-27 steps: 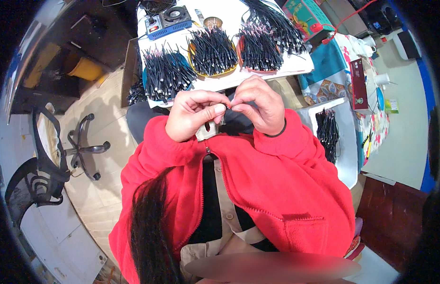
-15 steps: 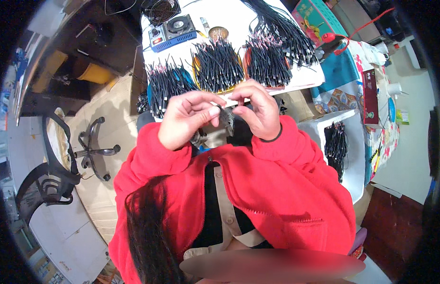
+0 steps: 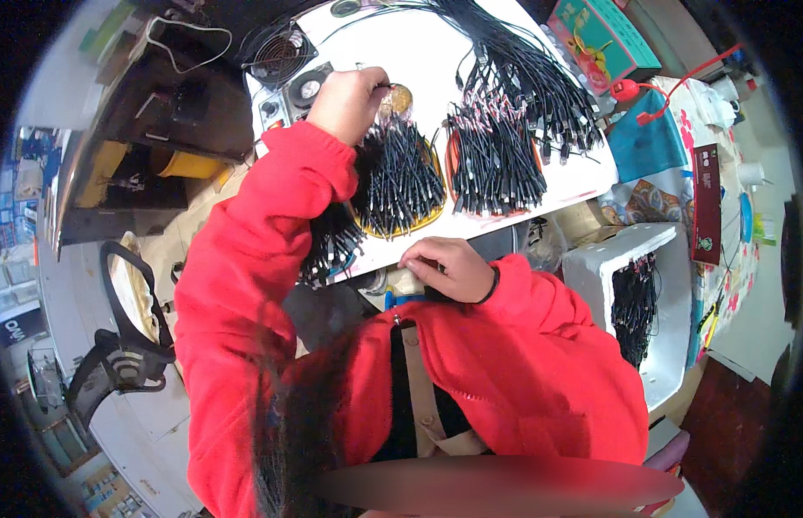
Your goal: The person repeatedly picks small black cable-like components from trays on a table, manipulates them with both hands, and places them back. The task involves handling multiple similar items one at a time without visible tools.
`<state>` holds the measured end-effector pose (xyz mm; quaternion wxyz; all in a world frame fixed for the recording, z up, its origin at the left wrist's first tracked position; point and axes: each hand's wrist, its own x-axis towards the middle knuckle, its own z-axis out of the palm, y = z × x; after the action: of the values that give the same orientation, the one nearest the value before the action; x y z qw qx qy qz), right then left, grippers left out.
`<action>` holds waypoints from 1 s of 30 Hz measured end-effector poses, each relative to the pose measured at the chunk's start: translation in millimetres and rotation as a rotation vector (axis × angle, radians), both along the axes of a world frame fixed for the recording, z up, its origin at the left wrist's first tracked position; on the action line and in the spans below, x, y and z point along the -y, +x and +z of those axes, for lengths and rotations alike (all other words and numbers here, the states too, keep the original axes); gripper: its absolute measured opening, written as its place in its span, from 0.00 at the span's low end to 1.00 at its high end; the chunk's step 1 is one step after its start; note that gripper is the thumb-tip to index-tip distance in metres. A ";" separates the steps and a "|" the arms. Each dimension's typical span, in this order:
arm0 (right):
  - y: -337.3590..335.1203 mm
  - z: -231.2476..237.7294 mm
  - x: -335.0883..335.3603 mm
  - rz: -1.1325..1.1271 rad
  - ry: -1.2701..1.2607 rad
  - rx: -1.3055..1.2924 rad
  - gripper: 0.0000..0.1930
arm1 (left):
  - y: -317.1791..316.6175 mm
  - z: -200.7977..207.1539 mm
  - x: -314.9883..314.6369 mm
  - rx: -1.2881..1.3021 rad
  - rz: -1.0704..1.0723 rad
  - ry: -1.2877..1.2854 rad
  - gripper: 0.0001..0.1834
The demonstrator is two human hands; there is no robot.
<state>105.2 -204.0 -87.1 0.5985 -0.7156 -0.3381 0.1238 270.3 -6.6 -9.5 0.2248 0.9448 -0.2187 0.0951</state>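
My left hand (image 3: pixel 351 102) is stretched out over the far side of the white table (image 3: pixel 401 252). Its fingers are closed at the left rim of a small round tin (image 3: pixel 396 102) with brownish contents; what they pinch, if anything, is hidden. Below the tin lies a bundle of short black cables (image 3: pixel 397 177) in a yellow-rimmed tray. My right hand (image 3: pixel 450 269) hovers by the table's near edge, thumb and fingers drawn together; anything between them is too small to make out. A second cable bundle (image 3: pixel 496 160), with pinkish wire ends, fills an orange-rimmed tray beyond it.
Partly behind my left hand stands a small box with a fan (image 3: pixel 306 90). Long black cables (image 3: pixel 539 73) spread across the table's far right. A white foam box (image 3: pixel 591 268) with more cables stands at the right. My left sleeve covers part of another bundle (image 3: pixel 332 242).
My hands were together at the table's near edge. The left has moved forward to the tin; the right has come down and drawn slightly back. The view has shifted.
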 end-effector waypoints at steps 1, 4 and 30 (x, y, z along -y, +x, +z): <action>2.9 -3.1 3.0 0.001 -0.017 -0.029 0.07 | 9.6 -11.9 0.9 -0.005 -0.001 0.029 0.05; 11.6 -8.9 9.5 -0.006 -0.034 -0.073 0.07 | 28.3 -38.4 1.6 -0.066 0.002 0.099 0.06; 23.6 -18.1 17.2 0.043 0.022 -0.075 0.08 | 49.6 -66.3 10.7 -0.104 -0.009 0.228 0.06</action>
<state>128.8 -221.2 -105.2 0.6160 -0.6963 -0.3321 0.1597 319.9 -17.3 -75.8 0.1272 0.9669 -0.2204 0.0196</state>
